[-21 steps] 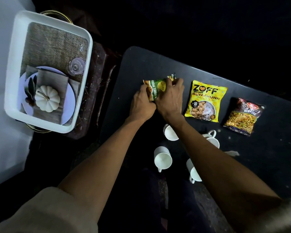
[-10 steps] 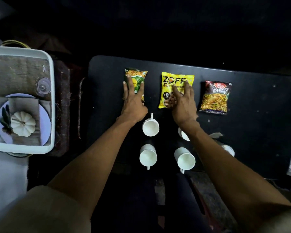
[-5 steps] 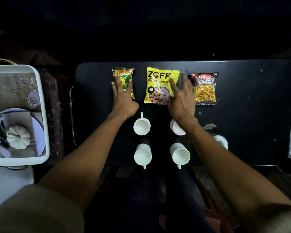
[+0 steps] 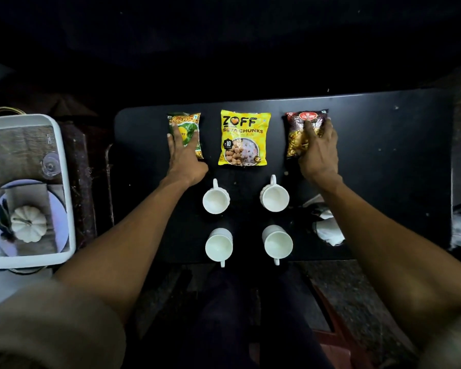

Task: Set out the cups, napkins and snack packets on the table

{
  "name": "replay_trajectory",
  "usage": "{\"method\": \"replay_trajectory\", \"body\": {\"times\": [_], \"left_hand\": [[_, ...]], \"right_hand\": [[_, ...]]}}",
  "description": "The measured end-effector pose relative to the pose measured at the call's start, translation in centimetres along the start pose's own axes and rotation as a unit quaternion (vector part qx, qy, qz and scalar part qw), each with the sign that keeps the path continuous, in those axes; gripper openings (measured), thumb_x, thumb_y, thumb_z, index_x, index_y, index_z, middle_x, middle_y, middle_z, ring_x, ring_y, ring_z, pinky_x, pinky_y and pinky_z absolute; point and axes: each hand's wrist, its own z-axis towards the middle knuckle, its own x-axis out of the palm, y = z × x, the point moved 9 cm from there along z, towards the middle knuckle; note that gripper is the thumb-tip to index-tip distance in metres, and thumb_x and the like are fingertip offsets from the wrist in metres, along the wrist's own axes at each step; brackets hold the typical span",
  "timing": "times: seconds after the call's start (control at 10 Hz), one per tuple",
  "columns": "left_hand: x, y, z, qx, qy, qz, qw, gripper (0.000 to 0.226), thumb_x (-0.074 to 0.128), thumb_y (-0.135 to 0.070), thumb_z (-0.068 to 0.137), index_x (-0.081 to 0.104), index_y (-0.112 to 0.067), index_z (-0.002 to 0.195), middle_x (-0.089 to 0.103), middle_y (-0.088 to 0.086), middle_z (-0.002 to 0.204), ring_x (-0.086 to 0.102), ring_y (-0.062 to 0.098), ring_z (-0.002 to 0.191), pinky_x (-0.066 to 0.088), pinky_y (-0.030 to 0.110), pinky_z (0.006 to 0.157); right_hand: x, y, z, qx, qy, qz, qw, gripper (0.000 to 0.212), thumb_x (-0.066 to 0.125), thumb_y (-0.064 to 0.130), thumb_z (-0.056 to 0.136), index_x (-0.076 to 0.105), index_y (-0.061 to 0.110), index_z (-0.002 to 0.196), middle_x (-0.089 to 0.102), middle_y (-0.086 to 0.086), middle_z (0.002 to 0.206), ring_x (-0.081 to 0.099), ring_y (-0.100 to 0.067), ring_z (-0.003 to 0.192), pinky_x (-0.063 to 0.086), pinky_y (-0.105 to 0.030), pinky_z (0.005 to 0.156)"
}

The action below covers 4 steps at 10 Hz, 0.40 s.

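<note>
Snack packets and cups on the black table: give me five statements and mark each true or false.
1. Three snack packets lie in a row. True: green packet, yellow packet, red packet.
2. The right hand rests on the yellow packet. False: it rests on the red packet.
3. Four white cups stand in two rows of two. True.
4. The left hand lies with straight fingers on the green packet. True.
5. All cup handles point toward the packets. False: the near pair's handles point toward the person.
</note>
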Motion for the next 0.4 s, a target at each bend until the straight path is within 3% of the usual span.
{"method": "replay_trajectory", "body": {"times": [0.2, 0.4], "left_hand": [[-1.5, -1.5, -2.0, 0.049, -0.021, 0.053, 0.997, 0.097, 0.066, -0.01, 0.082, 0.008, -0.024, 0.159, -0.024, 0.006, 0.164, -0.018, 0.028, 0.153, 0.018, 0.048, 0.123], [-5.6, -6.3, -6.0, 0.159, -0.102, 0.092, 0.978, 0.084, 0.055, -0.015, 0.092, 0.003, -0.01, 0.158, -0.014, 0.011, 0.167, -0.011, 0.026, 0.154, 0.005, 0.042, 0.126]], "right_hand": [[-1.5, 0.3, -2.2, -0.011, 0.0, -0.028, 1.0, 0.088, 0.075, 0.015, 0.087, 0.023, 0.024, 0.158, 0.006, -0.022, 0.167, 0.011, -0.043, 0.154, 0.038, -0.06, 0.114], [-6.4, 3.5, -4.7, -0.09, -0.018, -0.025, 0.995, 0.078, 0.06, 0.033, 0.093, 0.021, 0.017, 0.159, 0.011, -0.015, 0.169, 0.016, -0.035, 0.154, 0.033, -0.053, 0.117]]}}
